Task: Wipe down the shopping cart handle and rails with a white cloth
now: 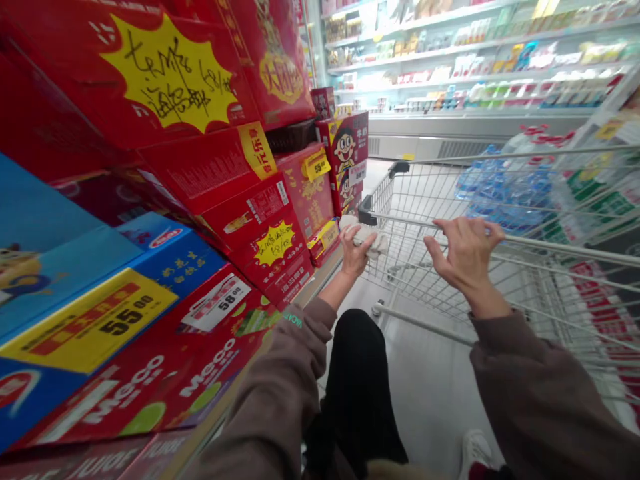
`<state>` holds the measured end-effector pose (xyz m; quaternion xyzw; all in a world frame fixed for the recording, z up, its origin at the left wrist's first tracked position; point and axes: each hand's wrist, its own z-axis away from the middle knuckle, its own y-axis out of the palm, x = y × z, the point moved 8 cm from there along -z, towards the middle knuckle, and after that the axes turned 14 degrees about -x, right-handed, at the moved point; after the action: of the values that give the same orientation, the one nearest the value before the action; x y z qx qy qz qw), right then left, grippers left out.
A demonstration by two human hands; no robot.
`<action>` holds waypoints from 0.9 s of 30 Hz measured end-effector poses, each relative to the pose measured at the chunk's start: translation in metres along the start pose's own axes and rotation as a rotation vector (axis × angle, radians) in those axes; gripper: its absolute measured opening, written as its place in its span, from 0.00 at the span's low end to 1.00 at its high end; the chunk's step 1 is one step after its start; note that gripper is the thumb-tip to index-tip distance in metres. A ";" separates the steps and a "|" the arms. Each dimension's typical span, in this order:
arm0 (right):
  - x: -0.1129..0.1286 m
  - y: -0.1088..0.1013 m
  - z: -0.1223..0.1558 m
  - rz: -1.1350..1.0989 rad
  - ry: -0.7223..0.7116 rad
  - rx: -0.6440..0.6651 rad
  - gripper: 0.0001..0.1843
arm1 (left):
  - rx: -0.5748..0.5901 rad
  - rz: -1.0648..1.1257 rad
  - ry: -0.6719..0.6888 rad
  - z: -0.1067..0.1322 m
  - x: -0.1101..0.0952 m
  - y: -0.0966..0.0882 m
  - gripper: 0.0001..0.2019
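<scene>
A wire shopping cart [425, 293] stands in front of me, to the right of stacked boxes. My left hand [356, 253] is closed on a crumpled white cloth [379, 244], beside the cart's near corner with its dark plastic cap [367, 211]. Whether the cloth touches the wire there, I cannot tell. On the cart's upper side rail [550, 247] lies my right hand [465, 250], its fingers bent over the metal and the thumb held apart. The fingertips are partly hidden behind the rail.
Red gift boxes [300, 193] and blue drink cartons [150, 267] with price signs are piled on the left. Bottled water packs [510, 180] sit beyond the cart. A lit refrigerated shelf [480, 47] spans the back. My knee [360, 340] is close to the cart.
</scene>
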<state>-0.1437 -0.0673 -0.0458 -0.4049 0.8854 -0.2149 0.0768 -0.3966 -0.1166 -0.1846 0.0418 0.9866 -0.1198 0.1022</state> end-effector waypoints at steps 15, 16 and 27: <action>0.002 -0.003 0.001 -0.008 -0.001 -0.005 0.26 | -0.003 -0.104 -0.120 -0.003 -0.014 -0.007 0.24; 0.002 -0.003 0.001 -0.009 0.000 -0.005 0.26 | 0.027 -0.106 -0.124 0.000 -0.015 -0.005 0.25; 0.003 -0.005 -0.001 -0.012 0.007 -0.003 0.24 | 0.154 -0.040 0.069 0.014 -0.016 0.002 0.26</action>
<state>-0.1431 -0.0723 -0.0428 -0.4098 0.8835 -0.2153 0.0718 -0.3776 -0.1195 -0.1948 0.0340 0.9780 -0.1960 0.0620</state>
